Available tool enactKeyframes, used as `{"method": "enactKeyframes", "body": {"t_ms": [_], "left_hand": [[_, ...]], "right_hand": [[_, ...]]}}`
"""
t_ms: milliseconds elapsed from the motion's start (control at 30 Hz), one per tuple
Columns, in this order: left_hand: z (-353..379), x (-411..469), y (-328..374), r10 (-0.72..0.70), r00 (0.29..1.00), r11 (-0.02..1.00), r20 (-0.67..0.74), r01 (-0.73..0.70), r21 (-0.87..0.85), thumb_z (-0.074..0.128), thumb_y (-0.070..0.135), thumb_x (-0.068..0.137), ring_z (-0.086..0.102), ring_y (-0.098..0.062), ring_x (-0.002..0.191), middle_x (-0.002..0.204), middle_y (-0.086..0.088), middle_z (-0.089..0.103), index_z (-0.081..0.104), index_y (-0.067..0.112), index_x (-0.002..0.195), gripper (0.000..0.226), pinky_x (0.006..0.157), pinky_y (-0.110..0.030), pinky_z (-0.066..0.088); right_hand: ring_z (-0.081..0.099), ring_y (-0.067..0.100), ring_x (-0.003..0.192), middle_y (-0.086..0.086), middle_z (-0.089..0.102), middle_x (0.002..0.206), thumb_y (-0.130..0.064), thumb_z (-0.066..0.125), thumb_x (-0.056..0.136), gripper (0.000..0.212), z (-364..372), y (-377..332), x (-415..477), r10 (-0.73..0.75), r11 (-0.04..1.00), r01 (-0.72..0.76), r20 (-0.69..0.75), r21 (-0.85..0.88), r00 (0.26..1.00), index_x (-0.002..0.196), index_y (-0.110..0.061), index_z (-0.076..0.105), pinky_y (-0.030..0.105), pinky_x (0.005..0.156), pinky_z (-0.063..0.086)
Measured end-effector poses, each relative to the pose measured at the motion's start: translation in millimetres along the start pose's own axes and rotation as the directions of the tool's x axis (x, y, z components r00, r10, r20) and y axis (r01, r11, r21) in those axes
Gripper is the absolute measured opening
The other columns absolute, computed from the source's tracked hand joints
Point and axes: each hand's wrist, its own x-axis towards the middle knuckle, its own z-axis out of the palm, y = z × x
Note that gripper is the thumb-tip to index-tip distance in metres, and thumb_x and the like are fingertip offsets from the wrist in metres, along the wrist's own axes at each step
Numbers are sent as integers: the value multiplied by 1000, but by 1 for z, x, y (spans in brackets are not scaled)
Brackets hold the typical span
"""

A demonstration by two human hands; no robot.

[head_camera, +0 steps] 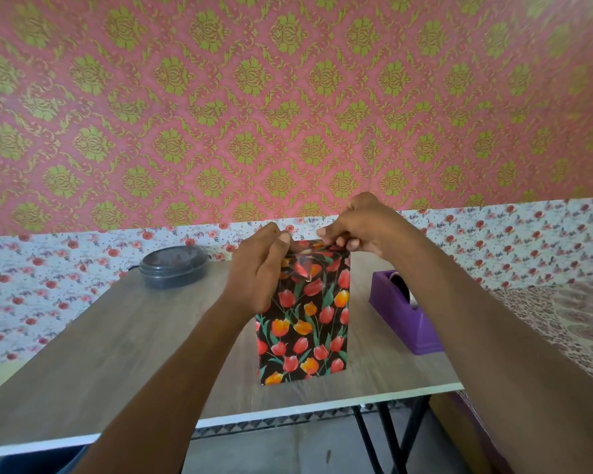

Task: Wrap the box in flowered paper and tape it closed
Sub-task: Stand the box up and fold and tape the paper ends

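The left hand (254, 271) and right hand (360, 227) are pinching the paper (326, 251) fold between them atop the box (303, 323), seemingly light, slick and crease-prone.

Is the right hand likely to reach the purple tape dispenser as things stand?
Probably yes. The tape dispenser stands on the table right of the wrapped box, nothing between it and the right hand. That hand pinches the box's top fold, so it must let go first.
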Motion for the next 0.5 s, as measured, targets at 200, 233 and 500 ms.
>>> {"method": "enactKeyframes", "body": {"t_ms": [200, 233, 500], "left_hand": [[0, -1, 2, 0, 1000, 1000, 2, 0, 30, 29, 48, 100, 57, -23, 78, 79, -7, 56, 65, 4, 83, 59, 75, -52, 45], [0, -2, 2, 1, 1000, 999, 3, -1, 32, 29, 47, 100, 57, -22, 79, 79, -6, 56, 65, 3, 84, 59, 75, -51, 45], [0, -2, 2, 13, 999, 997, 29, -15, 75, 31, 37, 103, 57, -21, 79, 79, -5, 57, 62, 8, 82, 47, 75, -49, 45]], "right_hand": [[57, 13, 45, 19, 74, 75, 10, 78, 78, 29, 5, -23, 12, 123, 954, -94, 88, -285, 988, 103, 16, 63, 19, 37, 32], [57, 13, 46, 19, 75, 75, 9, 78, 78, 26, 6, -27, 14, 149, 937, -105, 108, -332, 983, 101, 15, 66, 19, 37, 32], [54, 5, 41, 6, 73, 69, -8, 79, 87, 12, 5, -38, 29, 339, 818, -199, 173, -539, 925, 90, 0, 71, 13, 41, 25]]}}
